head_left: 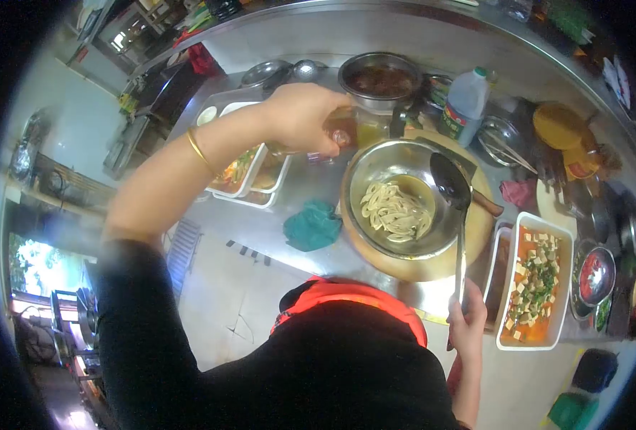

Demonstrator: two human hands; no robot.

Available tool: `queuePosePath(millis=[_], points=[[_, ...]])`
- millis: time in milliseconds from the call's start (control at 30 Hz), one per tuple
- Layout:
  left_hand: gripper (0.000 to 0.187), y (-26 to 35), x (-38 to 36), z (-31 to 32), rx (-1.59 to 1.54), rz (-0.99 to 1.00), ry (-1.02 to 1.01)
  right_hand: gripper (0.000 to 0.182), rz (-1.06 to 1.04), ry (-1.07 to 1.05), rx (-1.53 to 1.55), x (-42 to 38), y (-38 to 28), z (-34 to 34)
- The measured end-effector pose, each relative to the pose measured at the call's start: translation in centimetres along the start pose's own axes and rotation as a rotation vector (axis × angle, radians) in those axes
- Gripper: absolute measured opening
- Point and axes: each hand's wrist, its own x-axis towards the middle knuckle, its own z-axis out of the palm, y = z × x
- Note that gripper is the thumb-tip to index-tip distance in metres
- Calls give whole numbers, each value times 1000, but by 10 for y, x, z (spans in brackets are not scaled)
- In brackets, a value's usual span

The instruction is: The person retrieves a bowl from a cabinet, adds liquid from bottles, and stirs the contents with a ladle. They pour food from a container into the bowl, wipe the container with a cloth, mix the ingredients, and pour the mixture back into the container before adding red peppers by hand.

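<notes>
My left hand (305, 118), with a gold bangle at the wrist, is closed around a clear container (343, 129) with reddish-brown contents, left of the steel bowl. Its exact kind is hard to make out. My right hand (468, 322) grips the long handle of a ladle (450, 180). The ladle's dark head rests over the right rim of the steel bowl (364, 161). Pale, curled strips (397, 210) lie in some liquid inside that bowl. Under it is a round wooden chopping board (397, 269). A wooden knife handle (488, 203) sticks out beside the bowl.
A green cloth (312, 226) lies left of the board. White trays of food (535, 287) stand at right and others (242, 183) at left. Behind are a pot of dark red contents (381, 80) and a green-capped plastic jug (467, 104). A steel shelf edge runs above.
</notes>
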Motion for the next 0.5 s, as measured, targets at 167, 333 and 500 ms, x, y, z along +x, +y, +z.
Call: queuePosePath(millis=[167,333,500], points=[[49,16,7,0,129,6,-88,41,5,-3,46,-3,-2,-3],[51,21,14,2,119,36,-71,42,-11,7,103,-5,4,0],[58,7,24,31,-58,55,98,42,35,50,80,-6,0,4]])
